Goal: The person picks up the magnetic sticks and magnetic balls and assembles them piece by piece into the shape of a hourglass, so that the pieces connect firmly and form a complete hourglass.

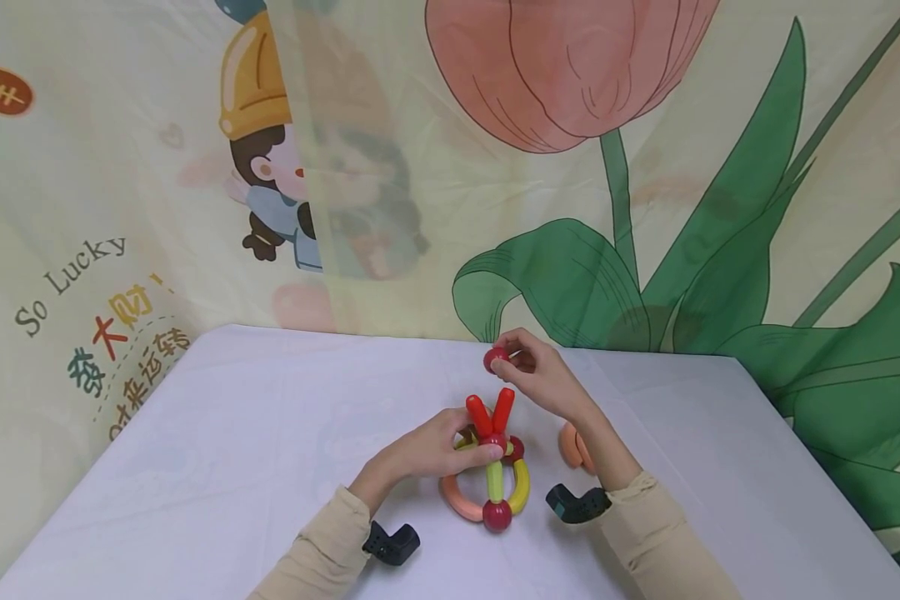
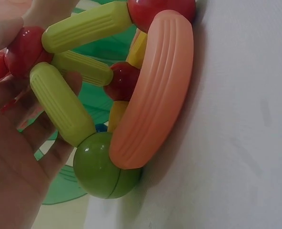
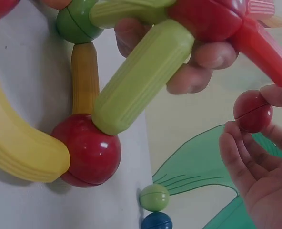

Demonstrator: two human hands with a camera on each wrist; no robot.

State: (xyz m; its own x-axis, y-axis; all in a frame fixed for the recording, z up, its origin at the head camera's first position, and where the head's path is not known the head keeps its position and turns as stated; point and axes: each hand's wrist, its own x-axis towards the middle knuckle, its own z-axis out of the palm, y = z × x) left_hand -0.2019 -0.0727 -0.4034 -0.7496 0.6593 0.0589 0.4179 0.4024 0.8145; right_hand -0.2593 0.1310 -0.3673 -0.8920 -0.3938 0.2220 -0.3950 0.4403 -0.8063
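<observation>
My left hand (image 1: 444, 443) grips the top red ball (image 2: 26, 52) of a ball-and-stick toy frame. Three light green ribbed rods (image 3: 143, 78) slope down from that ball, and two short red rods (image 1: 503, 411) stick up from it in a V. Around the base run a salmon curved stick (image 2: 155, 95), a yellow curved stick (image 3: 22, 148), red balls (image 3: 86, 150) and a green ball (image 2: 105, 164). Above and just right of the red rods, my right hand (image 1: 537, 372) pinches a loose red ball (image 3: 253, 110) between thumb and fingertips.
Salmon curved pieces (image 1: 572, 446) lie on the white table (image 1: 270, 433) beside my right forearm. A light green ball (image 3: 154, 197) and a blue ball (image 3: 156, 221) show beyond the frame. A printed curtain (image 1: 390, 250) hangs behind the table's back edge.
</observation>
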